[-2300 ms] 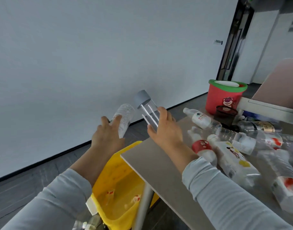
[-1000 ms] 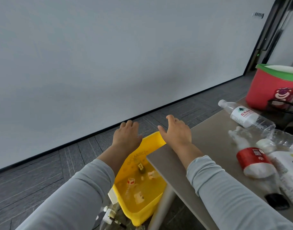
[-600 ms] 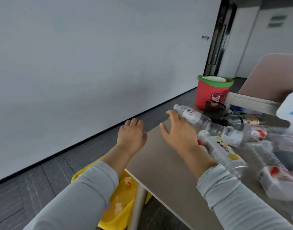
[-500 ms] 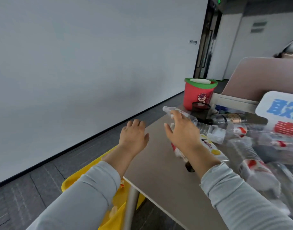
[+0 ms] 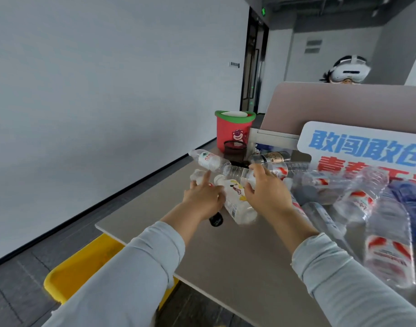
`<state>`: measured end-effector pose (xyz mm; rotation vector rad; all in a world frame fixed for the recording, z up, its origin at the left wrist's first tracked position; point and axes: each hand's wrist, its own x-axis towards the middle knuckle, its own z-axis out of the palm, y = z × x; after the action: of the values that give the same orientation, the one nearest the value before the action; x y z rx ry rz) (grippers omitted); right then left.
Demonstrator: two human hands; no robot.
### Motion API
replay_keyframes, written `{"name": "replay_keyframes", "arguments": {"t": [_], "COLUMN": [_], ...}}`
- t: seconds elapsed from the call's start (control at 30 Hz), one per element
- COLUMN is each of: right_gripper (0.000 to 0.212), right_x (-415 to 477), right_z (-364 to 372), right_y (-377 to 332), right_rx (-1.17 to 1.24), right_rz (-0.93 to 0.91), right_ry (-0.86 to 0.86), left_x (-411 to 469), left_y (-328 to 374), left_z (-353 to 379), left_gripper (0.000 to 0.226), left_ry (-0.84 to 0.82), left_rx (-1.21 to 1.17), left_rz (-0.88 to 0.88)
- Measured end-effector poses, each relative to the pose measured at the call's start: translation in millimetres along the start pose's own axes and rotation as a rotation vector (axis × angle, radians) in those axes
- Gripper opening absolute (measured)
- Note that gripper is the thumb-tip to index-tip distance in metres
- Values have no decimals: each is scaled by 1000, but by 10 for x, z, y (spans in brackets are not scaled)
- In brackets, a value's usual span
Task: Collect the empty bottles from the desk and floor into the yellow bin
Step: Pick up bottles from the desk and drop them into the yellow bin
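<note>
Several empty plastic bottles lie in a pile on the beige desk [image 5: 226,256]. My right hand [image 5: 264,193] curls around a clear bottle [image 5: 235,172], thumb below it and fingers on top. My left hand [image 5: 202,197] hovers with its fingers apart and index finger raised. It covers a red-labelled bottle [image 5: 195,175] and touches a white bottle with a cartoon label [image 5: 237,208]. More red-labelled bottles [image 5: 388,251] lie at the right. The yellow bin [image 5: 79,263] stands on the floor under the desk's near left corner, partly hidden by my left sleeve.
A red bucket with a green rim [image 5: 234,128] and a black mesh cup [image 5: 234,149] stand at the desk's far end. A pink partition [image 5: 343,102] and a white sign with coloured characters [image 5: 358,147] back the desk. A person in a headset [image 5: 346,72] sits behind.
Both hands let two bottles go over the yellow bin, then swung right over the desk. The right hand has closed on the clear bottle; the left hand reached the pile.
</note>
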<state>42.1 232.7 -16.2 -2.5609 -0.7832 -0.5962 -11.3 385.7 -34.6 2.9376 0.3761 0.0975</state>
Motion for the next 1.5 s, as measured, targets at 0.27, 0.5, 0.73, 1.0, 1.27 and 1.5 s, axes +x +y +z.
{"name": "replay_keyframes", "arguments": {"t": [0.27, 0.5, 0.73, 1.0, 1.27, 1.5], "right_gripper": [40, 58, 78, 56, 50, 47], "right_x": [-92, -44, 23, 137, 230, 510], "right_z": [40, 245, 524, 859, 1449, 1885], "right_y": [0, -71, -244, -1053, -2131, -2701], "right_rx": [-6, -27, -72, 110, 290, 341], "right_rz": [-23, 11, 206, -151, -464, -515], "right_ry": [-45, -185, -360, -149, -58, -123], "left_x": [48, -93, -361, -736, -1168, -1326], "left_y": [-58, -340, -801, -1592, -2477, -2987], "left_z": [97, 158, -44, -289, -284, -229], "left_gripper": [72, 69, 70, 68, 74, 72], "left_ry": [-29, 104, 287, 370, 419, 379], "left_rx": [-38, -47, 25, 66, 39, 72], "left_rz": [-303, -322, -202, -354, -576, -667]}}
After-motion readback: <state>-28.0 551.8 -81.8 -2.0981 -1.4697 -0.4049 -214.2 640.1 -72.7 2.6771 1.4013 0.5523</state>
